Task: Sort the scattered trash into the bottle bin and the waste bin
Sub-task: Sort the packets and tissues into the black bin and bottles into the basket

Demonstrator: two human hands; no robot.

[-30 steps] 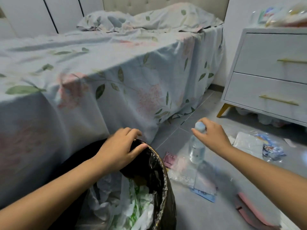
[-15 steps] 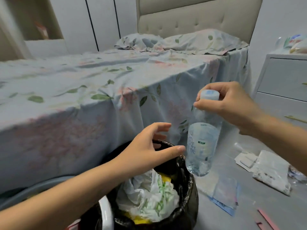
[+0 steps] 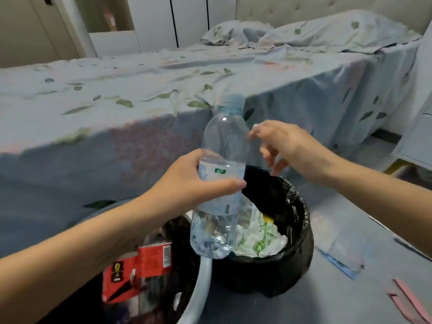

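A clear plastic water bottle (image 3: 223, 146) with a pale blue cap stands upright in the air above the bins. My left hand (image 3: 187, 181) grips it round the labelled middle. My right hand (image 3: 285, 146) hovers just right of the bottle's shoulder with its fingers spread and holding nothing. Below sits the waste bin (image 3: 297, 232), lined with a black bag and filled with crumpled white and green paper. To its left stands a second bin with a pale rim (image 3: 205, 272), holding a bottle with a red label (image 3: 138, 270).
A bed (image 3: 145, 94) with a flowered sheet runs along the far side. On the grey floor at the right lie a flat clear wrapper (image 3: 343, 256) and pink paper strips (image 3: 411, 300). A white drawer unit (image 3: 418, 139) stands at the right edge.
The bottle passed from my right hand to my left. My left hand left the waste bin's rim and took the bottle's middle; my right hand let go of the cap.
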